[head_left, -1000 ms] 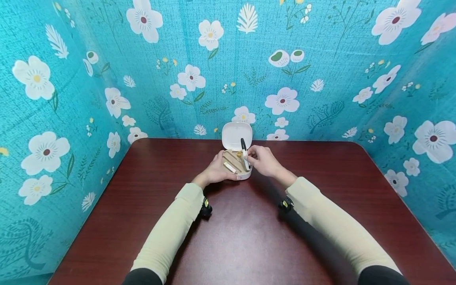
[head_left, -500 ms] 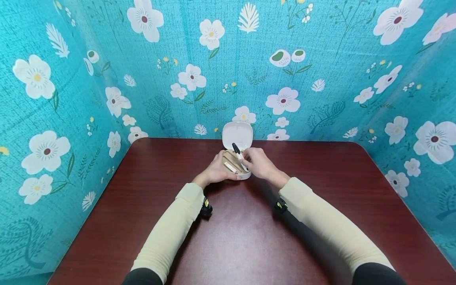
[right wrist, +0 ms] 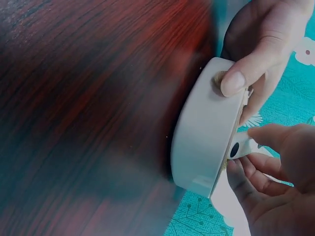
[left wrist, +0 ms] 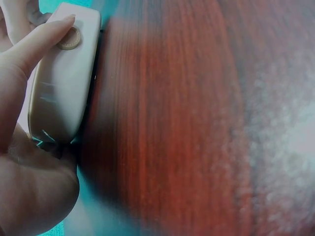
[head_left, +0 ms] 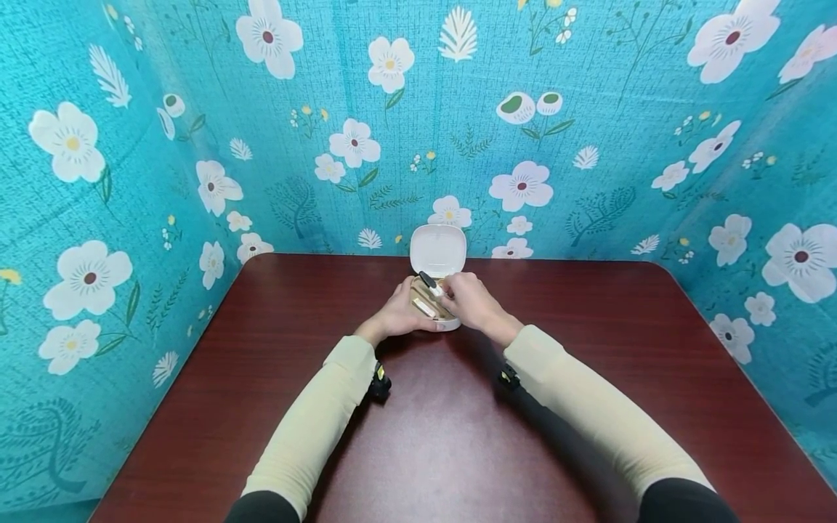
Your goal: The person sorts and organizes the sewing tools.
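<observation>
At the back of the table stands a small white case with its lid raised. Beige dividers and a small white bar show inside it. My left hand grips the case from the left, its thumb on the front beside a round brown button. My right hand pinches a white marker with a black cap, held tilted over the case, cap toward the upper left. In the right wrist view, the marker's white end with a dark oval sits right at the case rim, between thumb and fingers.
The dark red wooden table spreads out around both arms. Close behind the case hangs a turquoise flowered cloth, which also lines both sides. A black camera is strapped to the left wrist, another to the right.
My right hand has moved left over the case. The marker has tipped from nearly upright, its cap swinging left and down. My left hand keeps its grip on the case.
</observation>
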`<control>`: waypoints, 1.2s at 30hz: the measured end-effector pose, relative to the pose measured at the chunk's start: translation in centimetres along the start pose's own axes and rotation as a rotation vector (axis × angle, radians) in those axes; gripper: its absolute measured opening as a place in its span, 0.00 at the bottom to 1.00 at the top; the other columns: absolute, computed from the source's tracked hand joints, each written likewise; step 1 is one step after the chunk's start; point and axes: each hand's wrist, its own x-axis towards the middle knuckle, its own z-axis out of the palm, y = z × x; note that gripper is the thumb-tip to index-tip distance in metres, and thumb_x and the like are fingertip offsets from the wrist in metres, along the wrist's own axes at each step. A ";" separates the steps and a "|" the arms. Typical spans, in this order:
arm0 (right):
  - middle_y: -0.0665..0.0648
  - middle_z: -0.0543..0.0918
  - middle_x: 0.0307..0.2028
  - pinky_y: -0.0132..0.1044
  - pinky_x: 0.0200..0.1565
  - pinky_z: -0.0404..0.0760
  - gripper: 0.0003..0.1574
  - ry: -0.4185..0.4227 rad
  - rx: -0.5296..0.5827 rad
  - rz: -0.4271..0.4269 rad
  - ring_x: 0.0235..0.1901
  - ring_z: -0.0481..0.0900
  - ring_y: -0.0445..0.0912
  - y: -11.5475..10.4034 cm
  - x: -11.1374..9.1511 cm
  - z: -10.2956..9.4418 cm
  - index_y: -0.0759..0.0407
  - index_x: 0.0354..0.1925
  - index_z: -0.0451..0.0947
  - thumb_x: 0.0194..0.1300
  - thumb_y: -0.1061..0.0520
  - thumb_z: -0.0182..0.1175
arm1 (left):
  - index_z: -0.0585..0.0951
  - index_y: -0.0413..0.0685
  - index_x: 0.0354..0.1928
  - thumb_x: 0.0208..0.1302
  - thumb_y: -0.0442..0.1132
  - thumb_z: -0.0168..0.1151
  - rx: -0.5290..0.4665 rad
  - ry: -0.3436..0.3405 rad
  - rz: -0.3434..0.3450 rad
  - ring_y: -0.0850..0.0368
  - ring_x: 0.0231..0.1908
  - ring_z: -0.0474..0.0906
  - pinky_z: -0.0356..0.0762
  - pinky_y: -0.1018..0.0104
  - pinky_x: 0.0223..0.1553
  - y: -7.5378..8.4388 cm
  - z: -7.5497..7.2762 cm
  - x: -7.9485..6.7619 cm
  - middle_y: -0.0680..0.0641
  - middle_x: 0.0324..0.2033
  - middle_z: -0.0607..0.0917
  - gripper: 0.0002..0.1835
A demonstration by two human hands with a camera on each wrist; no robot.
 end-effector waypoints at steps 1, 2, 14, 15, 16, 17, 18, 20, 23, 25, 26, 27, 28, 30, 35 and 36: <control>0.52 0.74 0.23 0.38 0.28 0.72 0.15 -0.005 -0.011 0.003 0.25 0.72 0.45 0.0 0.0 0.0 0.57 0.23 0.74 0.67 0.61 0.65 | 0.53 0.49 0.77 0.40 0.56 0.86 0.000 -0.003 -0.001 0.48 0.66 0.65 0.65 0.54 0.68 0.0 0.0 0.0 0.41 0.68 0.64 0.67; 0.52 0.72 0.22 0.37 0.27 0.71 0.17 -0.008 -0.024 0.005 0.24 0.70 0.45 0.0 0.0 0.1 0.57 0.22 0.73 0.67 0.61 0.65 | 0.52 0.49 0.77 0.40 0.56 0.86 -0.002 -0.005 0.000 0.47 0.66 0.65 0.65 0.53 0.68 0.1 0.0 0.1 0.41 0.68 0.64 0.67; 0.54 0.74 0.23 0.39 0.28 0.72 0.20 0.005 -0.111 0.036 0.24 0.71 0.46 -0.4 0.2 0.0 0.56 0.16 0.73 0.63 0.62 0.64 | 0.48 0.46 0.80 0.40 0.56 0.86 -0.002 -0.004 0.010 0.46 0.69 0.62 0.64 0.52 0.69 0.6 0.0 0.3 0.39 0.72 0.61 0.71; 0.53 0.75 0.23 0.39 0.28 0.72 0.19 0.010 -0.108 0.041 0.25 0.72 0.46 -0.4 0.2 -0.1 0.55 0.16 0.75 0.64 0.62 0.64 | 0.48 0.46 0.80 0.40 0.57 0.86 0.000 -0.004 0.008 0.46 0.69 0.62 0.63 0.53 0.69 0.6 0.0 0.4 0.39 0.72 0.61 0.71; 0.53 0.76 0.23 0.38 0.28 0.73 0.19 0.012 -0.103 0.047 0.25 0.73 0.46 -0.4 0.1 -0.1 0.55 0.17 0.76 0.64 0.62 0.65 | 0.47 0.46 0.80 0.40 0.57 0.85 0.002 -0.005 0.008 0.46 0.69 0.62 0.63 0.53 0.69 0.6 0.0 0.4 0.40 0.72 0.61 0.72; 0.53 0.77 0.24 0.38 0.28 0.73 0.18 0.014 -0.098 0.051 0.25 0.73 0.46 -0.4 0.1 -0.1 0.56 0.18 0.77 0.65 0.62 0.65 | 0.47 0.46 0.80 0.40 0.57 0.85 0.004 -0.007 0.006 0.47 0.69 0.62 0.63 0.53 0.69 0.6 0.0 0.4 0.40 0.72 0.61 0.71; 0.53 0.77 0.24 0.38 0.28 0.74 0.17 0.014 -0.092 0.055 0.25 0.74 0.46 -0.4 0.1 -0.1 0.56 0.19 0.79 0.65 0.62 0.65 | 0.48 0.46 0.80 0.40 0.57 0.85 0.003 -0.007 0.007 0.47 0.69 0.62 0.63 0.53 0.69 0.7 -0.1 0.4 0.40 0.72 0.61 0.71; 0.53 0.79 0.26 0.37 0.29 0.75 0.14 0.009 -0.088 0.054 0.27 0.75 0.45 -0.4 0.1 -0.2 0.57 0.21 0.82 0.65 0.63 0.64 | 0.49 0.47 0.79 0.40 0.57 0.85 -0.001 -0.007 0.009 0.47 0.68 0.63 0.64 0.53 0.69 0.7 -0.1 0.4 0.40 0.71 0.62 0.70; 0.55 0.83 0.29 0.38 0.30 0.77 0.10 -0.009 -0.095 0.040 0.29 0.76 0.46 -0.5 0.0 -0.4 0.61 0.27 0.86 0.64 0.66 0.62 | 0.50 0.48 0.79 0.40 0.57 0.86 -0.008 -0.006 0.009 0.46 0.67 0.64 0.64 0.52 0.68 0.7 -0.2 0.3 0.40 0.70 0.63 0.69; 0.57 0.85 0.30 0.38 0.31 0.78 0.10 -0.021 -0.105 0.026 0.30 0.77 0.46 -0.5 0.0 -0.4 0.62 0.30 0.87 0.63 0.68 0.61 | 0.51 0.48 0.78 0.40 0.57 0.86 -0.010 -0.004 0.004 0.47 0.67 0.64 0.65 0.53 0.68 0.7 -0.3 0.2 0.40 0.70 0.63 0.69; 0.57 0.86 0.31 0.38 0.32 0.79 0.10 -0.024 -0.107 0.021 0.31 0.77 0.46 -0.5 -0.1 -0.5 0.63 0.31 0.88 0.63 0.69 0.61 | 0.50 0.49 0.79 0.40 0.57 0.86 -0.012 -0.003 -0.001 0.47 0.67 0.64 0.64 0.53 0.68 0.6 -0.3 0.2 0.40 0.70 0.62 0.69; 0.58 0.86 0.32 0.39 0.32 0.79 0.10 -0.026 -0.104 0.016 0.32 0.78 0.46 -0.5 -0.1 -0.5 0.63 0.32 0.88 0.63 0.69 0.60 | 0.50 0.49 0.79 0.40 0.57 0.86 -0.012 -0.001 -0.004 0.47 0.67 0.64 0.64 0.53 0.68 0.5 -0.3 0.2 0.40 0.70 0.62 0.69; 0.58 0.87 0.33 0.39 0.33 0.80 0.10 -0.028 -0.101 0.011 0.32 0.79 0.46 -0.5 -0.2 -0.6 0.63 0.33 0.89 0.63 0.70 0.60 | 0.50 0.49 0.79 0.39 0.57 0.86 -0.008 0.000 -0.009 0.48 0.67 0.64 0.64 0.54 0.68 0.4 -0.3 0.2 0.41 0.70 0.62 0.69; 0.58 0.87 0.34 0.40 0.36 0.82 0.10 -0.036 -0.092 -0.001 0.34 0.81 0.46 -0.4 -0.3 -0.6 0.63 0.34 0.89 0.63 0.70 0.60 | 0.51 0.49 0.78 0.39 0.57 0.86 -0.002 0.005 -0.010 0.48 0.67 0.64 0.65 0.54 0.68 0.2 -0.2 0.1 0.41 0.70 0.63 0.69; 0.59 0.87 0.36 0.43 0.42 0.83 0.10 -0.037 -0.064 -0.039 0.39 0.83 0.48 0.1 -0.9 -1.2 0.64 0.38 0.89 0.62 0.70 0.62 | 0.51 0.45 0.79 0.38 0.60 0.85 0.049 0.014 -0.008 0.47 0.68 0.64 0.64 0.54 0.69 0.2 -0.1 -0.1 0.39 0.71 0.63 0.71; 0.60 0.86 0.37 0.44 0.43 0.83 0.10 -0.029 -0.054 -0.047 0.40 0.83 0.49 0.3 -0.9 -1.5 0.65 0.40 0.88 0.61 0.70 0.63 | 0.50 0.44 0.79 0.38 0.61 0.85 0.063 0.018 -0.005 0.46 0.69 0.64 0.64 0.54 0.69 0.2 -0.1 -0.2 0.38 0.71 0.62 0.72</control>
